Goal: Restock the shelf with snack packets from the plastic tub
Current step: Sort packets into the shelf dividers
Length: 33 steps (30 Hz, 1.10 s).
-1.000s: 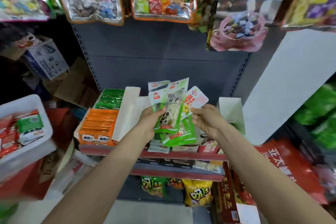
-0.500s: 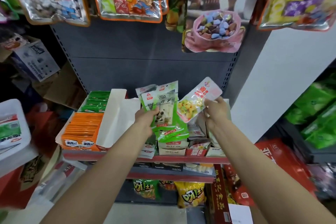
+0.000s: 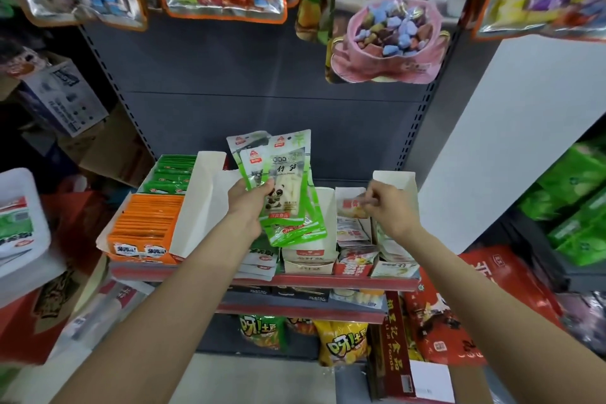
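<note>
Since the earlier frame, the right hand (image 3: 392, 208) has carried the red-and-white snack packet (image 3: 351, 205) away from the fanned stack and down into an open white display box (image 3: 354, 223) on the shelf (image 3: 328, 280). At far left, the white plastic tub (image 3: 19, 226) holds more packets. On the shelf's left side, a display tray contains orange packets (image 3: 147, 226) in front of green packets (image 3: 172, 174). At centre, the left hand (image 3: 249, 207) grips a fan of green bamboo-shoot packets (image 3: 285, 190) above the shelf, thumb pressed on the front one. Right of it, the right hand pinches the red-and-white packet's top edge between thumb and fingertips.
</note>
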Tool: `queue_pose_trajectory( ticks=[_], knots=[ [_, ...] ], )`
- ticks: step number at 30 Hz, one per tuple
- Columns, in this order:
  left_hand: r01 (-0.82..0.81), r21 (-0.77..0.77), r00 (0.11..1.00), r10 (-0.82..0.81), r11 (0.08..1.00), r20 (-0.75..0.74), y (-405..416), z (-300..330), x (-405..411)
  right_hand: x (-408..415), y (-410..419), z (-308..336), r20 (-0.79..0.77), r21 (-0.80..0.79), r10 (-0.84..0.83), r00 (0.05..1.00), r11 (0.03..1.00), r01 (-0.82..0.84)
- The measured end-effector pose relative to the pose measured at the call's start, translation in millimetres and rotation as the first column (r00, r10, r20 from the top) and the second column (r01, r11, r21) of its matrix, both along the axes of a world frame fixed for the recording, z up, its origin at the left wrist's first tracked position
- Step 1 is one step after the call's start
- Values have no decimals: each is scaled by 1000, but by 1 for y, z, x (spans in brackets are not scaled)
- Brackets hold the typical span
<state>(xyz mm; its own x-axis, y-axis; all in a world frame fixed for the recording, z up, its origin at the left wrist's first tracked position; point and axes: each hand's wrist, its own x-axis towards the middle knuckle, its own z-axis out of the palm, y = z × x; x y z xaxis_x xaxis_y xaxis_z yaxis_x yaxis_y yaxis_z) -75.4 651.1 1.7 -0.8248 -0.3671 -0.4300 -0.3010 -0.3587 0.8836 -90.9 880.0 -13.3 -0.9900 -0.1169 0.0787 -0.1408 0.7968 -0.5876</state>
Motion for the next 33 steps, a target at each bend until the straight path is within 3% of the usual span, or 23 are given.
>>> queue_pose_trajectory(
  ticks=[2,5,7,9,11,12,14,16,21,26,33],
  knots=[
    [12,-3,1000,-12,1000,-15,-1,3,1,-2,0,-4,105,182,118,988,974,-135],
    [33,-27,999,-34,999,-26,-3,4,3,-5,2,-6,258,484,131,957,840,-245],
    [50,-55,998,-52,997,-36,-3,4,3,-5,0,0,375,513,143,916,791,-333],
    [61,-63,997,-64,996,-42,-1,5,4,-1,-7,14,418,307,205,885,885,-350],
    [63,-50,996,-66,997,-53,2,7,4,6,-20,34,401,-126,214,891,976,-178],
    [68,-38,996,-71,997,-63,5,7,4,9,-28,44,424,-316,209,881,946,-72],
    [89,-20,992,-91,996,-93,10,9,5,16,-46,56,520,-484,235,821,873,56],
    [113,-79,984,-123,990,-127,14,12,6,22,-63,58,543,-488,252,801,871,57],
    [215,-242,936,-271,946,-227,4,17,9,21,-76,49,425,-577,115,898,799,171],
    [325,-256,902,-379,911,-206,-9,19,7,30,-73,45,406,-733,126,905,637,240],
    [511,-403,768,-614,759,-184,-15,26,2,51,-61,28,439,-837,86,894,400,373]
  ],
)
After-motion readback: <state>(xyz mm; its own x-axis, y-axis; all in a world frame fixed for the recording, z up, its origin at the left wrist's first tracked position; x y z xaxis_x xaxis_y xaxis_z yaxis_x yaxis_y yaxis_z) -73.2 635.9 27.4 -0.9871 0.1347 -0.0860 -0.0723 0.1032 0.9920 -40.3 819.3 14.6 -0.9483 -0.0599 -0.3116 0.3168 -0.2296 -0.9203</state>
